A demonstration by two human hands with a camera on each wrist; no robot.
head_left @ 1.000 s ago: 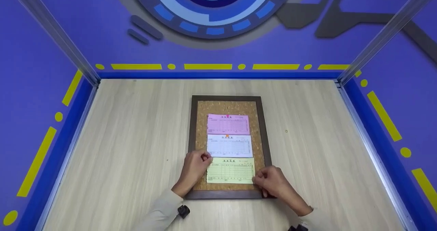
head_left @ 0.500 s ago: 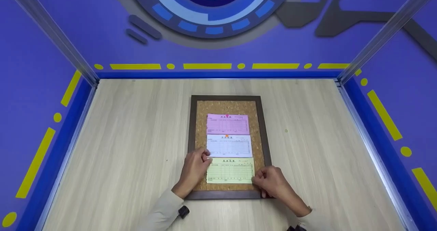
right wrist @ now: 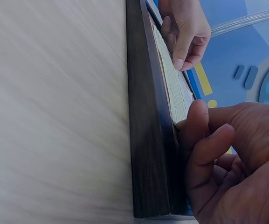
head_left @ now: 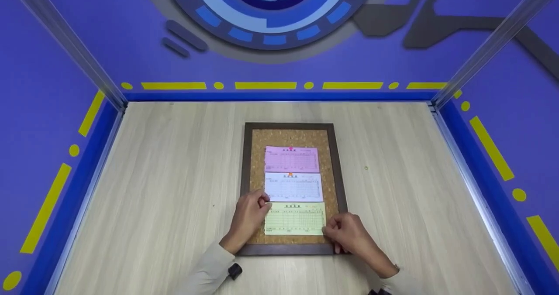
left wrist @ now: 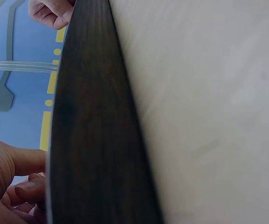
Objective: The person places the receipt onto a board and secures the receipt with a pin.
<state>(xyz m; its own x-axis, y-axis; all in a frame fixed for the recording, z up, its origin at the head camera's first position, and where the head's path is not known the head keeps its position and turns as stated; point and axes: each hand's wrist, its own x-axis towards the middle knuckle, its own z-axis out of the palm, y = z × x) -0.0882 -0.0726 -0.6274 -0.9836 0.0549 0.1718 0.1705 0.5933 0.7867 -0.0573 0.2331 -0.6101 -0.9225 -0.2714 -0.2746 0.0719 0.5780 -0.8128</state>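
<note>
A yellow-green printed slip (head_left: 295,221) lies at the bottom of a dark-framed corkboard (head_left: 288,137). My left hand (head_left: 250,210) reaches over the board's left edge and pinches the slip's upper left corner. At the lower right corner, my right hand (head_left: 349,233) holds the slip between thumb and finger, its other fingers curled by the frame. Directly above are a white slip (head_left: 293,188) with an orange pushpin (head_left: 290,174) and a pink slip (head_left: 291,160) with a pink pushpin (head_left: 291,148). In the right wrist view, the yellow-green slip (right wrist: 174,88) shows edge-on between both hands.
The board rests on a pale wood-grain table (head_left: 183,164). Blue-purple panels (head_left: 279,70) with yellow markings enclose the back and sides. A tiny yellowish speck (head_left: 366,168) lies right of the board. The board's dark frame (left wrist: 97,116) fills much of the left wrist view.
</note>
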